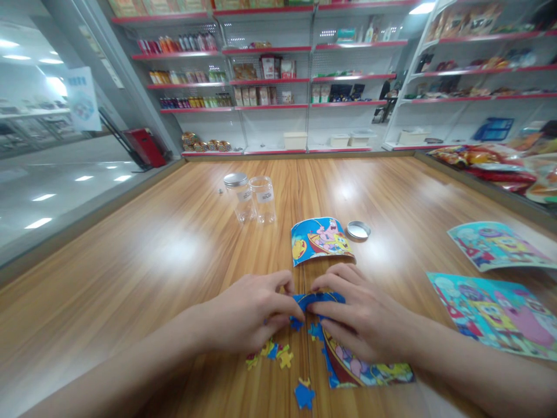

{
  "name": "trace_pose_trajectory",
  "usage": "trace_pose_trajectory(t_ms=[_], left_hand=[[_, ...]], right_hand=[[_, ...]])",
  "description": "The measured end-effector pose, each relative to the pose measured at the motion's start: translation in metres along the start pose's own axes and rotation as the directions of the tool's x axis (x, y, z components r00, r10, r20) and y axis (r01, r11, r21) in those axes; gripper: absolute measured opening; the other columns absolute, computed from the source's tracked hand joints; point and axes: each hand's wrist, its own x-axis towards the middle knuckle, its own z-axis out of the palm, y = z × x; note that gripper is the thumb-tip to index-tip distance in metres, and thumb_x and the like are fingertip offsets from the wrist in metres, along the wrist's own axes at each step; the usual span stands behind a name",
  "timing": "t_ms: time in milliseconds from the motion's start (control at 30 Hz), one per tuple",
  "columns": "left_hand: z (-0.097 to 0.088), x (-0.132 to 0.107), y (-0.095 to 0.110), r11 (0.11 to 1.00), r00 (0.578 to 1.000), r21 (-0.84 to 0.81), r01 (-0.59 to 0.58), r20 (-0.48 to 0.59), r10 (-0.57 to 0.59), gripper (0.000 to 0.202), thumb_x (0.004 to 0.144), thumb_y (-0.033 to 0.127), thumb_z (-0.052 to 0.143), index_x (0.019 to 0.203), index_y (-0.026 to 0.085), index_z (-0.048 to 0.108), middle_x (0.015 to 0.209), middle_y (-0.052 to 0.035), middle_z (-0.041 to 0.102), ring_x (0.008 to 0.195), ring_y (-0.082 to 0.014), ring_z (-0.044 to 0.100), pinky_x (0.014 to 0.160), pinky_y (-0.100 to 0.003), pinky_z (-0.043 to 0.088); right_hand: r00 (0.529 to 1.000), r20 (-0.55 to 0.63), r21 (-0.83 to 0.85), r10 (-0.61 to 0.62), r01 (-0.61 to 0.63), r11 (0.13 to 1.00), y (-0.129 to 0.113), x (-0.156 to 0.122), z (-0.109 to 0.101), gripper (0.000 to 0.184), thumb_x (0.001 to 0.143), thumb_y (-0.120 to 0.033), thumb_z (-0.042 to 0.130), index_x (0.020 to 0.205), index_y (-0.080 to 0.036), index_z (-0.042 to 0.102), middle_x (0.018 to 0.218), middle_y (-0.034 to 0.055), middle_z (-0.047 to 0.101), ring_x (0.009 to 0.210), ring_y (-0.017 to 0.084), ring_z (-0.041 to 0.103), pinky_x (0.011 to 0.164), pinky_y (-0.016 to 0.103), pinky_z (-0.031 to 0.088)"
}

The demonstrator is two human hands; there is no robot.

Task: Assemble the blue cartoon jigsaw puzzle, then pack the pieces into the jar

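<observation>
A partly joined jigsaw puzzle (348,374) with a cartoon boat picture lies on the table in front of me. My left hand (265,307) is at its upper left, thumb and forefinger closed on a blue puzzle piece (296,324). Spread over the upper part of the puzzle are the fingers of my right hand (361,307), which hide some of it. Loose yellow and blue pieces (285,357) lie below my left hand. Closer to me is a separate blue piece (304,396). Beyond my hands, a curled picture sheet (322,239) shows the same boat scene.
Two clear jars stand farther back, one with a silver lid (235,180), the other an uncovered jar (263,200). A loose metal lid (359,230) lies beside the picture sheet. Two cartoon pictures (496,310) are at right. Snack bags (491,165) and stocked shelves (270,107) stand beyond.
</observation>
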Motion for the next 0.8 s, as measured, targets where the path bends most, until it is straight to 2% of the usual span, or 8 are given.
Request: trace_pose_trajectory(t_ms=[67,200,333,467,667,800], left_hand=[[-0.002,0.0002,0.0,0.999,0.999,0.005,0.036,-0.019,-0.036,0.022,0.09,0.027,0.067,0.112,0.027,0.067,0.105,-0.0024,0.058,0.092,-0.019,0.061,0.078,-0.031,0.048],[0.0018,0.0025,0.0027,0.988,0.991,0.086,0.13,-0.038,-0.127,0.032,0.084,0.046,0.074,0.102,0.021,0.065,0.101,-0.0026,0.062,0.086,-0.0218,0.063,0.071,-0.033,0.047],[0.0063,0.0039,0.0061,0.977,0.992,0.173,0.128,-0.005,-0.129,0.018,0.089,0.039,0.069,0.095,0.022,0.067,0.096,-0.0012,0.062,0.082,-0.0209,0.065,0.066,-0.032,0.042],[0.0065,0.0038,0.0069,0.979,0.992,0.163,0.119,0.019,-0.124,0.008,0.091,0.031,0.066,0.091,0.024,0.068,0.092,0.0003,0.062,0.08,-0.0184,0.064,0.065,-0.029,0.04],[0.007,0.002,0.0057,0.991,0.998,0.121,0.059,0.031,-0.063,0.014,0.092,0.036,0.068,0.088,0.022,0.067,0.091,0.001,0.063,0.077,-0.0162,0.062,0.064,-0.028,0.038],[0.0075,0.0017,0.0049,0.992,1.0,0.125,0.016,-0.001,-0.016,0.022,0.089,0.041,0.071,0.101,0.023,0.065,0.095,0.0002,0.063,0.078,-0.0173,0.062,0.064,-0.029,0.038]], right_hand=[[1.0,-0.004,-0.006,0.001,-0.001,1.0,0.0001,-0.0002,-0.0004,0.023,0.098,-0.022,0.053,0.115,-0.02,0.069,0.118,0.0098,0.056,0.106,0.027,0.047,0.091,0.048,0.04],[1.0,-0.002,-0.006,0.003,-0.003,1.0,-0.0005,-0.0006,-0.0007,0.025,0.098,-0.021,0.052,0.116,-0.02,0.069,0.117,0.0102,0.057,0.106,0.027,0.047,0.091,0.048,0.04],[1.0,-0.003,-0.01,0.003,-0.003,1.0,-0.0009,-0.0005,-0.0003,0.026,0.098,-0.021,0.052,0.118,-0.02,0.069,0.116,0.0103,0.057,0.106,0.027,0.047,0.09,0.048,0.04],[1.0,-0.012,-0.01,-0.008,0.008,1.0,-0.0009,-0.0008,-0.0001,0.027,0.098,-0.021,0.052,0.118,-0.019,0.069,0.114,0.0106,0.057,0.105,0.027,0.047,0.089,0.048,0.04],[1.0,-0.021,-0.014,-0.014,0.014,1.0,-0.0009,-0.001,0.0002,0.027,0.096,-0.02,0.053,0.118,-0.019,0.069,0.113,0.0108,0.057,0.104,0.028,0.047,0.089,0.048,0.041],[0.999,-0.026,-0.019,-0.02,0.02,1.0,-0.0004,-0.0009,0.0007,0.027,0.095,-0.02,0.056,0.118,-0.02,0.069,0.114,0.0108,0.058,0.105,0.028,0.048,0.089,0.048,0.043]])
